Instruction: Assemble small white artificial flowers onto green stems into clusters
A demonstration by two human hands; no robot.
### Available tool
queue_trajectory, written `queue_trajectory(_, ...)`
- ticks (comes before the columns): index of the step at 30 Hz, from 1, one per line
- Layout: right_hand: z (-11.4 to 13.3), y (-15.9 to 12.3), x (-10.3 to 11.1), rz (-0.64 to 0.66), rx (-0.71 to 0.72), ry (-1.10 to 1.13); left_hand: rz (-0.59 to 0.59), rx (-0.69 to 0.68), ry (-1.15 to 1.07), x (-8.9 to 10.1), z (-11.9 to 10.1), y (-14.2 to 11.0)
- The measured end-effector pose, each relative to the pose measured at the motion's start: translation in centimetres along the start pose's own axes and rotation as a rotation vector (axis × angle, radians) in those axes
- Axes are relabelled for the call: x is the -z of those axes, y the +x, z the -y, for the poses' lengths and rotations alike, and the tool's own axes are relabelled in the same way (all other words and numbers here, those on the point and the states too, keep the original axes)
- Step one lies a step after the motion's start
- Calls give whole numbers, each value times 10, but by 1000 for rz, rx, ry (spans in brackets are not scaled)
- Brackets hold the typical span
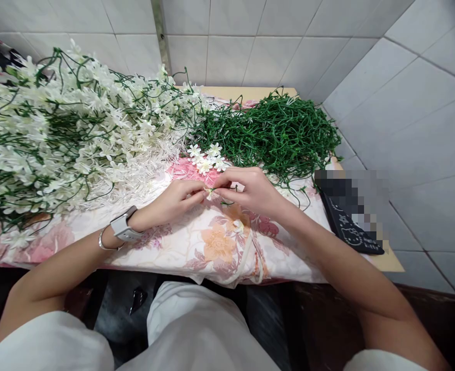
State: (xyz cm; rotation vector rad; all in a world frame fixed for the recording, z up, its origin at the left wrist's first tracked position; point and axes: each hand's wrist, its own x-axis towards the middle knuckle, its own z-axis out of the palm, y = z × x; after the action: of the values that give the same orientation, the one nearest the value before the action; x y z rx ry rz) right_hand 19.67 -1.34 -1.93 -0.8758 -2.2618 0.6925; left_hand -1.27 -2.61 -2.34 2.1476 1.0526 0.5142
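My left hand [177, 198] and my right hand [250, 189] meet over the flowered cloth [196, 242], fingers pinched together. Between their fingertips is a small white artificial flower [210, 193], and my right hand also pinches a thin green stem [227, 189]. Just beyond my fingers lies a small cluster of loose white flowers [206, 157]. A big heap of white flower sprays on green stems [65, 129] covers the left of the table. A pile of bare green stems [273, 131] lies at the back right.
A dark pouch with a white cartoon print [347, 226] rests at the table's right edge, partly blurred. White tiled walls [405, 103] close in behind and on the right. A watch [122, 225] and bracelet sit on my left wrist.
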Motion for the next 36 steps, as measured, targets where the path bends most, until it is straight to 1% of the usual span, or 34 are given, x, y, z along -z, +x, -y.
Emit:
queue_trajectory(5,-13,-3,-14,-19,-82,101,27,-24,34,-5,6,1)
queue_trajectory(10,-25,-4,-26,-36,-117,163,-1,-39,109,-13,12,1)
queue_trajectory(17,-25,-7,-29,-29,-53,114,-31,-65,161,-19,13,2)
queue_trajectory(24,-25,-7,-31,-40,-81,111,-53,-17,144,-23,9,3)
queue_trajectory(28,-27,-7,-33,-43,-83,104,-49,13,149,-22,9,5)
queue_trajectory(32,-27,-5,-31,-62,-144,163,45,41,171,-10,8,11)
queue_trajectory(33,-27,-4,-30,-66,-155,175,27,34,190,-5,5,11)
queue_trajectory(34,-27,-3,-29,-72,-159,178,-26,15,203,0,-1,8)
queue_trajectory(36,-28,-2,-26,-78,-145,150,-190,-70,159,12,-20,-4)
